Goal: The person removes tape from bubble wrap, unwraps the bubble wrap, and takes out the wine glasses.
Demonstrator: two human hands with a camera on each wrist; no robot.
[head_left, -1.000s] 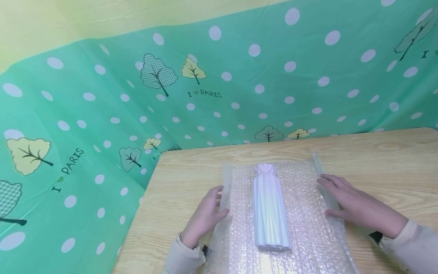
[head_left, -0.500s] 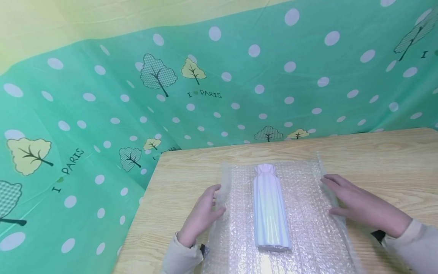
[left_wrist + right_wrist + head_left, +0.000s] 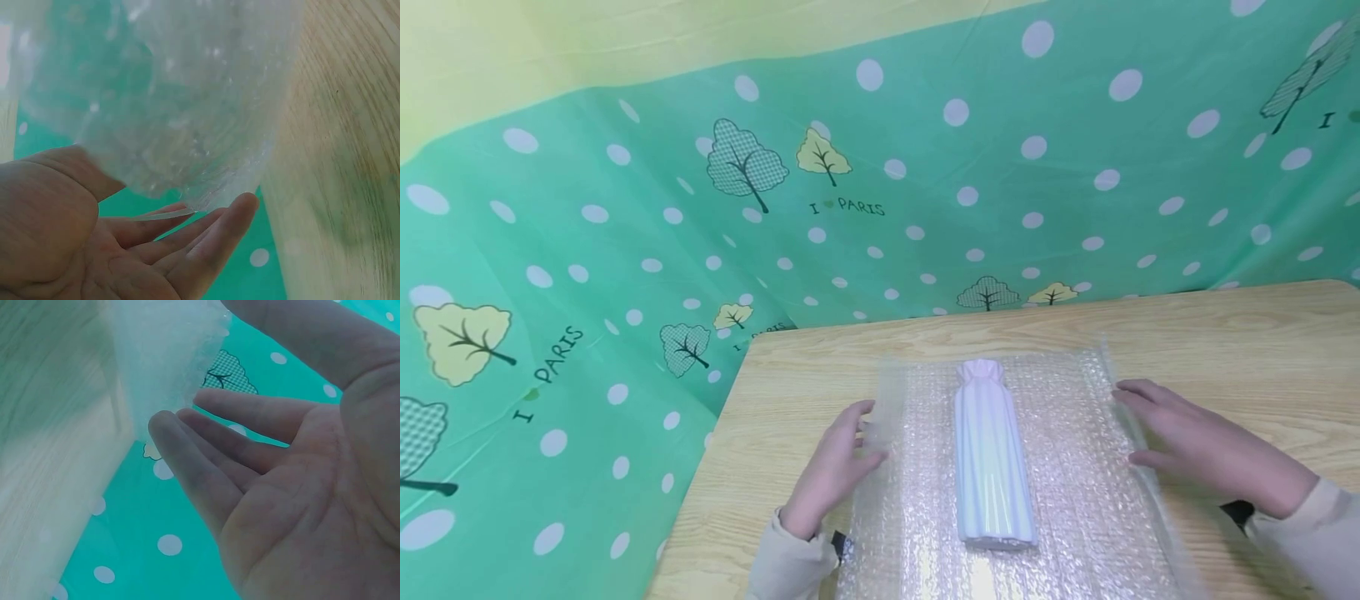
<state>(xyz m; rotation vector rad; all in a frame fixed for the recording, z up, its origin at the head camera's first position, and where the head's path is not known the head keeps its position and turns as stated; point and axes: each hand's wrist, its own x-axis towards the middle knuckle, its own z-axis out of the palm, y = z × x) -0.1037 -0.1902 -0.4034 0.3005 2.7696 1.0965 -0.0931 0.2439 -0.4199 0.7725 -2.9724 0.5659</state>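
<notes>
A ribbed vase (image 3: pixel 995 458), pink at its neck and fading to pale blue at its base, lies on its side on a sheet of clear bubble wrap (image 3: pixel 1071 475). At the sheet's raised left edge is my left hand (image 3: pixel 831 471), fingers spread and slightly bent. In the left wrist view the bubble wrap (image 3: pixel 187 112) hangs between the thumb and fingers of that hand (image 3: pixel 144 250), its edge by the fingertips. My right hand (image 3: pixel 1206 442) is at the right edge with extended fingers. The right wrist view shows its fingertips (image 3: pixel 165 425) against the bubble wrap (image 3: pixel 169 362).
Underneath is a light wooden table (image 3: pixel 790 367), its bare wood showing on both sides of the sheet. A green curtain (image 3: pixel 917 192) with white dots and printed trees hangs behind the table and along its left side.
Both hands have moved a little outward, away from the vase. The side edges of the bubble wrap lie farther apart and flatter. The vase has stayed in place.
</notes>
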